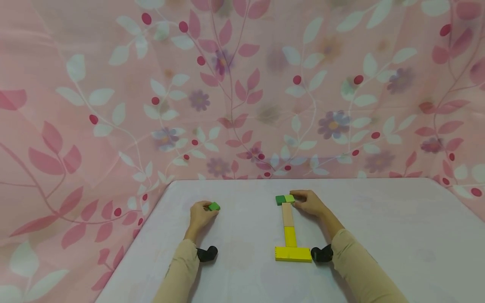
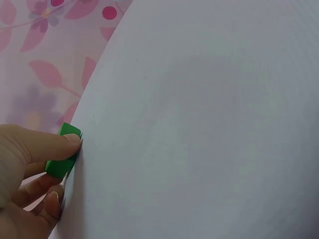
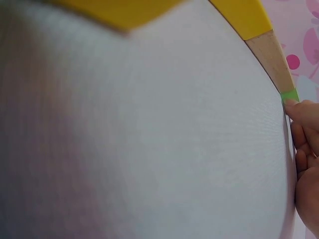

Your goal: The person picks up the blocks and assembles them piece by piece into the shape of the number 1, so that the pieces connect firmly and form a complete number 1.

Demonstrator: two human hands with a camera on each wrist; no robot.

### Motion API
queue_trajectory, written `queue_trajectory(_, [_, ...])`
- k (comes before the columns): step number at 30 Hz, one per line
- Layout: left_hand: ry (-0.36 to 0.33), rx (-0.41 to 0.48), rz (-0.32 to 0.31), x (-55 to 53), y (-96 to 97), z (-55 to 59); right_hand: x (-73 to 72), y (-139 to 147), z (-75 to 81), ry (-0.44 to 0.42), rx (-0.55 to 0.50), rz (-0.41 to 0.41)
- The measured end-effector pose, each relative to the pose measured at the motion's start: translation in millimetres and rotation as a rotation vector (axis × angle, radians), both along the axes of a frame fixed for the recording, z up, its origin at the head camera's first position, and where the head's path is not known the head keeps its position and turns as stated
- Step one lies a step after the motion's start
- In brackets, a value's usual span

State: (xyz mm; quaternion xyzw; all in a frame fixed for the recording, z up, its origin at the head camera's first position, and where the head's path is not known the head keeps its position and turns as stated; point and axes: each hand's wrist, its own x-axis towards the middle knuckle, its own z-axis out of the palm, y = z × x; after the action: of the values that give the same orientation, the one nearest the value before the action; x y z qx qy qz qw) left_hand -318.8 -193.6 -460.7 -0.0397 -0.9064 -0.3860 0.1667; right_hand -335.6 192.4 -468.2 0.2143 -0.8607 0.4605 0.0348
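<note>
My left hand [image 1: 201, 216] pinches a green block [image 1: 214, 206] between thumb and fingers at the left of the table; the left wrist view shows the thumb across this green block [image 2: 64, 167]. At the far end of a row of blocks, my right hand [image 1: 310, 203] grips a light green block [image 1: 289, 198] by its right side. A darker green block [image 1: 280, 200] lies against its left side. Toward me from these two run a plain wooden block [image 1: 287, 215], a yellow block [image 1: 290, 236] and a wider yellow block [image 1: 293, 254] laid crosswise.
The blocks lie on a white-covered table [image 1: 242, 277]. Behind it hangs a pink floral cloth [image 1: 242, 105]. Black wrist devices, one at the left wrist [image 1: 207, 253] and one at the right wrist [image 1: 322, 253], sit low over the table, the right one beside the wide yellow block.
</note>
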Motion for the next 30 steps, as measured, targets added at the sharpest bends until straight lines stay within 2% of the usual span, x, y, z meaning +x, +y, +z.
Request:
queue_trajectory(4, [0.015, 0.020, -0.049, -2.1, 8.2, -0.4, 0.6, 0, 1.3, -0.023, -0.019, -0.004])
queue_trajectory(8, [0.007, 0.034, -0.082, -2.9, 18.3, 0.6, -0.5, -1, -0.6, -0.011, 0.000, -0.017])
queue_trajectory(16, [-0.005, 0.024, -0.149, -6.5, 44.7, -0.2, -1.1, -1, 1.3, -0.038, -0.004, -0.035])
queue_trajectory(25, [-0.022, 0.018, -0.215, -11.2, 84.0, -2.2, 3.0, 2, 1.2, 0.062, -0.004, -0.019])
queue_trajectory(30, [-0.035, 0.000, -0.225, -12.3, 103.3, -2.7, -0.1, 2, -2.6, 0.055, -0.011, -0.013])
